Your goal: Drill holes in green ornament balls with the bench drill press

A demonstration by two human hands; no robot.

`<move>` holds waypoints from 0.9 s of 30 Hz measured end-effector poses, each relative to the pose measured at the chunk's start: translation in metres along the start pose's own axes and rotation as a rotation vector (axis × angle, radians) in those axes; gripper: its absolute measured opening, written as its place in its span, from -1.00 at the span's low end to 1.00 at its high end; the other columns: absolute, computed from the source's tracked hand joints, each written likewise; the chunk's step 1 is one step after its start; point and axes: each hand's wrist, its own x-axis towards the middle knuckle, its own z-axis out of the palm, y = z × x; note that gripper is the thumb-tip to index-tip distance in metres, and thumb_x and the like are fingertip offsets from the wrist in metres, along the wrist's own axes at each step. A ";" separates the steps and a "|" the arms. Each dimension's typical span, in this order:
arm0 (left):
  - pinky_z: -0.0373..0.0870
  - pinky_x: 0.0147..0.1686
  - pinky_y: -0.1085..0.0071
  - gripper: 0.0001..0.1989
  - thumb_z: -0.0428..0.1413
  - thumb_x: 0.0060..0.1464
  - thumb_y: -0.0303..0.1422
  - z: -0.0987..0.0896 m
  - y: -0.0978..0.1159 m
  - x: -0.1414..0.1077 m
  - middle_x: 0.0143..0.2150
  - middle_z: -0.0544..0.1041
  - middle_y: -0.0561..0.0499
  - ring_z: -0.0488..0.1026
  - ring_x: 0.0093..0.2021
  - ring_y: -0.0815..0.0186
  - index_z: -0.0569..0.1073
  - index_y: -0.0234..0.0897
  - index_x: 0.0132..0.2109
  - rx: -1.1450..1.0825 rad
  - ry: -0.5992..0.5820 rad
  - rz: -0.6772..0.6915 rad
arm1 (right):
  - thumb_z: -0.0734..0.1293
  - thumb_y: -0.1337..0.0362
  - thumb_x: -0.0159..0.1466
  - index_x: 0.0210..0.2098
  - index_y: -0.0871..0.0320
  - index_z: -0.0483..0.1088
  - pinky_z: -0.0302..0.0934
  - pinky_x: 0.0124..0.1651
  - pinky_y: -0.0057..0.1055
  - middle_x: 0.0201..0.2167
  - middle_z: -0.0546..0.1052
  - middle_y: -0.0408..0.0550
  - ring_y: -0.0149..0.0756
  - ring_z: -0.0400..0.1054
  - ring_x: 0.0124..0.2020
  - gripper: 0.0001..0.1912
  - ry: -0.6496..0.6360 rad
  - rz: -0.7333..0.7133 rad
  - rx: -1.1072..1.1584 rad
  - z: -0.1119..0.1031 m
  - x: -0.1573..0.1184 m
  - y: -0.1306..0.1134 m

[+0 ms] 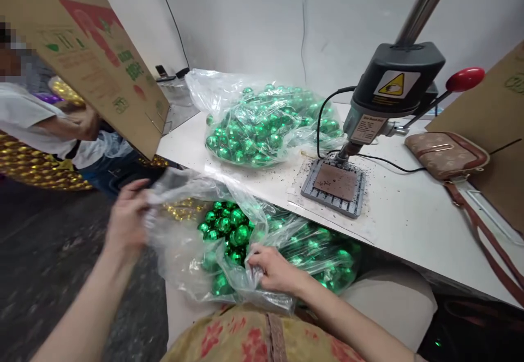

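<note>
A clear plastic bag (192,266) of shiny green faceted balls (239,235) lies across the lap, its mouth spread wide toward the left. My left hand (129,217) grips the bag's left edge, the fingers slightly blurred. On the near side of the opening, my right hand (272,268) is closed on the gathered plastic rim. Loose green balls show between the two hands; more lie under the plastic to the right, below the table edge.
On the white table (393,209) sit another bag of green balls (262,127), a drill press (393,89) with its base plate (333,187), and a brown purse (446,154). Cardboard (102,61) stands at left, beside a seated person (36,116).
</note>
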 end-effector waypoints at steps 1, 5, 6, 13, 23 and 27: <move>0.24 -0.51 0.49 -0.50 0.08 -0.17 -0.40 0.021 0.006 -0.025 -0.48 0.45 0.14 0.29 -0.56 0.40 0.41 -0.20 0.02 -0.050 -0.181 -0.039 | 0.26 0.49 -0.05 -0.45 0.19 0.35 -0.03 -0.30 -0.52 -0.31 0.35 -0.13 -0.43 0.21 -0.29 -0.84 0.012 -0.005 0.006 0.000 0.003 -0.002; 0.37 -0.27 0.39 -0.50 0.13 -0.11 -0.37 0.102 0.014 -0.108 -0.25 0.61 0.00 0.49 -0.32 0.22 0.51 -0.14 0.06 0.120 -1.013 0.100 | 0.27 0.48 -0.04 -0.44 0.18 0.36 0.07 -0.25 -0.49 -0.32 0.37 -0.11 -0.41 0.23 -0.27 -0.84 0.098 -0.021 0.056 -0.005 0.003 -0.017; 0.35 -0.24 0.39 -0.48 0.13 -0.10 -0.37 0.117 0.012 -0.120 -0.22 0.61 0.01 0.50 -0.29 0.21 0.49 -0.14 0.09 0.163 -1.092 0.132 | 0.27 0.48 -0.02 -0.43 0.18 0.37 0.12 -0.22 -0.49 -0.33 0.38 -0.12 -0.41 0.25 -0.26 -0.85 0.120 -0.025 0.074 -0.008 -0.002 -0.022; 0.01 -0.47 0.47 -0.80 0.03 -0.10 -0.32 0.145 -0.015 -0.119 -0.60 0.16 0.14 0.11 -0.54 0.41 0.17 -0.25 -0.56 0.198 -0.986 0.000 | 0.26 0.08 0.31 -0.20 0.09 0.51 0.34 -0.15 -0.46 -0.12 0.52 -0.05 -0.39 0.42 -0.15 -0.73 0.521 0.191 0.083 -0.034 -0.102 0.000; 0.08 -0.60 0.53 -0.70 0.23 -0.32 -0.27 0.115 -0.006 -0.096 -0.59 0.26 0.13 0.16 -0.59 0.47 0.23 -0.27 -0.59 -0.349 -0.675 -0.408 | 0.28 0.05 0.33 0.09 0.19 0.33 0.40 0.06 -0.16 0.05 0.44 0.04 -0.27 0.39 0.03 -0.55 1.363 0.827 -0.173 -0.055 -0.187 0.152; 0.06 -0.67 0.55 -0.67 0.24 -0.40 -0.34 0.109 -0.002 -0.082 -0.63 0.23 0.16 0.14 -0.66 0.49 0.20 -0.25 -0.55 -0.490 -0.600 -0.562 | 0.29 0.05 0.32 0.12 0.18 0.32 0.37 0.12 -0.10 0.11 0.41 0.06 -0.23 0.36 0.08 -0.54 1.378 0.897 -0.221 -0.022 -0.167 0.164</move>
